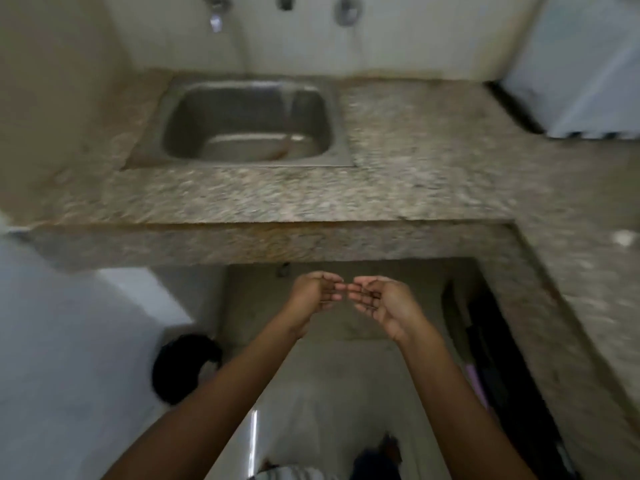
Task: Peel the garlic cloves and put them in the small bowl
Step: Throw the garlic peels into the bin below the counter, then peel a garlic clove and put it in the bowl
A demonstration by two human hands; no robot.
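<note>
At the far left a black rounded shape [187,368] sits low by the floor, too blurred to name. Above it a rectangular stainless-steel sink [341,133] is set into the speckled grey-brown granite desk [415,174], with a chrome tap [215,19] on the wall behind. In front of the desk's edge the left grip [311,292] is loosely cupped, and the right grip [382,304] mirrors it, fingertips nearly meeting. Nothing shows in either, though the blur could hide a scrap of skin. Neither the garlic cloves nor the small bowl is in view. A pale speck [625,237] on the desk's right arm is too smeared to identify. The step in hand looks like getting set up. To do it well, bring garlic and bowl onto the stretch of desk right of the sink, with the bowl close by. Then pinch each clove at its root end and strip the skin off to one side, so husks stay out of the bowl.
</note>
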